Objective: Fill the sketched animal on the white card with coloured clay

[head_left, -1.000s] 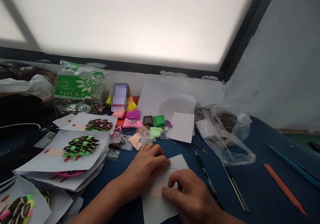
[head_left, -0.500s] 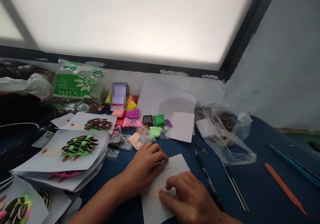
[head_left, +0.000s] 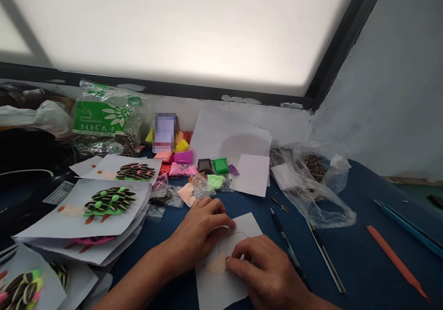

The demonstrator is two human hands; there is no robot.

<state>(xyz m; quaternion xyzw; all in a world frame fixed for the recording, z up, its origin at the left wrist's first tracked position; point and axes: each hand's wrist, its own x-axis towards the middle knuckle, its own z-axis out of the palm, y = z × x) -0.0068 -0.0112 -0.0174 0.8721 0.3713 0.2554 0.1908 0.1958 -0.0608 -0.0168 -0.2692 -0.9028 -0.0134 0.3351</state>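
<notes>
A sheet of white paper (head_left: 221, 291) lies in front of me, with a curved pencil-like line drawn on it. Flattened on its lower part is a patch of peach modelling clay (head_left: 217, 265). My left hand (head_left: 204, 227) rests over the paper's upper left edge, its fingers loosely bent and holding nothing visible. Thumb and curled forefinger of my right hand (head_left: 265, 268) come close together at the right edge of the clay, the thumb tip touching it. The other right fingers are folded and partly hidden.
Finished seed-and-clay hedgehog pictures (head_left: 110, 204) are stacked at left. Clay packets (head_left: 183, 169) lie behind my hands, near a seed bag (head_left: 104, 118). Pens (head_left: 287, 241), an orange clay tool (head_left: 394, 259) and a plastic bag of seeds (head_left: 314, 176) are on the right.
My right thumb has slid up and slightly right along the clay, and the forefinger has come closer to it. More of the clay patch shows. My left hand has barely moved.
</notes>
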